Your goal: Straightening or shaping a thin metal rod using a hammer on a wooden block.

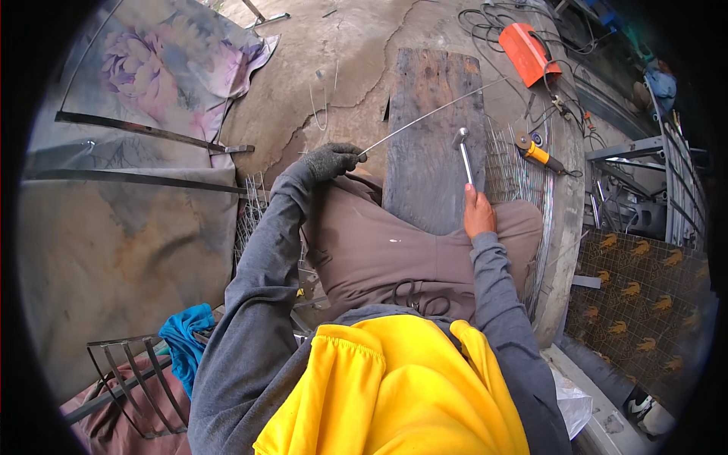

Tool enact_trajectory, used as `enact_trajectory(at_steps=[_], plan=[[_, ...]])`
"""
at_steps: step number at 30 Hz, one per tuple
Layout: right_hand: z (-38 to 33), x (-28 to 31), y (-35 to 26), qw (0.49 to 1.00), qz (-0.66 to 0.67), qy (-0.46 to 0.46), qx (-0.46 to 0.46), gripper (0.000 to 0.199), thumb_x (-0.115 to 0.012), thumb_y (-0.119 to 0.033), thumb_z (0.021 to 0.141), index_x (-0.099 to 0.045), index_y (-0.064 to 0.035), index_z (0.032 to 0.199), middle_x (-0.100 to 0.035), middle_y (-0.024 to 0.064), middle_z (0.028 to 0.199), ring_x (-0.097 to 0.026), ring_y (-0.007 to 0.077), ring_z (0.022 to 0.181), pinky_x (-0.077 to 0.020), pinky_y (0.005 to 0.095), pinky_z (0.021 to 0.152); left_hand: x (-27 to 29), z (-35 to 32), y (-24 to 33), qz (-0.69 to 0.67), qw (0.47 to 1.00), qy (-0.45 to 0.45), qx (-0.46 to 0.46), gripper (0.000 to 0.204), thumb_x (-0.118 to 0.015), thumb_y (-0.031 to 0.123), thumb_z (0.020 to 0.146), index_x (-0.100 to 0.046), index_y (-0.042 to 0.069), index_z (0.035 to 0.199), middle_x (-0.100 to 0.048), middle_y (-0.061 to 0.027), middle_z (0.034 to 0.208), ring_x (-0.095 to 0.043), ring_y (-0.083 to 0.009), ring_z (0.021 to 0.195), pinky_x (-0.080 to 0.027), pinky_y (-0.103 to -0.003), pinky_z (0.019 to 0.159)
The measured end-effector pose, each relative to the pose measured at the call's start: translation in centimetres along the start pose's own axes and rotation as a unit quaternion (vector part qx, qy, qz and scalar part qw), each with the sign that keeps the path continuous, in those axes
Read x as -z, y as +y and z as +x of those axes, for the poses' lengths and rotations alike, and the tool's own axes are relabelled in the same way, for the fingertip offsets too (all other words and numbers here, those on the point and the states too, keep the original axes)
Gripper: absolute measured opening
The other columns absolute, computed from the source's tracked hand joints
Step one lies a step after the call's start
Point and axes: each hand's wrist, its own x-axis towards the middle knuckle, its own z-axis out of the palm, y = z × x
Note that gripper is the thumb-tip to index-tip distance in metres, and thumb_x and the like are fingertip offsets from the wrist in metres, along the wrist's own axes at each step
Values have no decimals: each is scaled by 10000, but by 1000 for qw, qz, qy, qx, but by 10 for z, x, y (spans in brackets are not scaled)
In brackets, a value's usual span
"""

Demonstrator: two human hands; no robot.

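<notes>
My left hand (332, 161), in a dark grey glove, is closed on one end of a thin metal rod (425, 117). The rod slants up to the right across a worn wooden plank (423, 189) and reaches past its far right edge. In my bare right hand (479, 212) is a hammer (466, 161) with a shiny metal handle, its head pointing away from me over the plank's right side. From the picture I cannot tell whether the hammer head touches the wood. The plank's near end lies between my legs.
Right of the plank lie bundled thin wires (506, 163) and a yellow-and-black angle grinder (540, 155). Farther off stands an orange metal-cased box (523, 53) among tangled cables. A flowered cloth (140, 68) spreads at left under dark metal bars (144, 130). A bent wire (319, 106) lies on the cracked floor.
</notes>
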Motion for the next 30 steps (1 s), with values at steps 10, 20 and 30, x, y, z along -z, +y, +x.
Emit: enact_trajectory(at_steps=[10, 20, 30], plan=[[10, -16, 9, 1000, -1, 0, 13, 655, -315, -598, 931, -585, -2, 888, -610, 281, 924, -541, 490, 916, -411, 525, 797, -109, -38, 128, -681, 722, -109, -56, 249, -474, 186, 959, -571, 34, 1131, -641, -17, 857, -614, -128, 688, -520, -257, 601], [10, -15, 11, 1000, 3, -2, 11, 669, -317, -609, 926, -593, -2, 878, -611, 277, 910, -542, 491, 910, -412, 523, 803, -108, -16, 155, -701, 661, -205, -175, 296, -434, 158, 960, -552, -11, 1172, -654, -107, 956, -662, -179, 825, -570, -295, 666], [13, -18, 14, 1000, 3, -3, 12, 671, -317, -606, 929, -599, 1, 872, -624, 253, 907, -560, 470, 904, -422, 506, 800, -101, -22, 164, -716, 646, -206, -166, 254, -459, 127, 938, -571, -30, 1103, -657, -82, 937, -662, -183, 830, -572, -287, 673]])
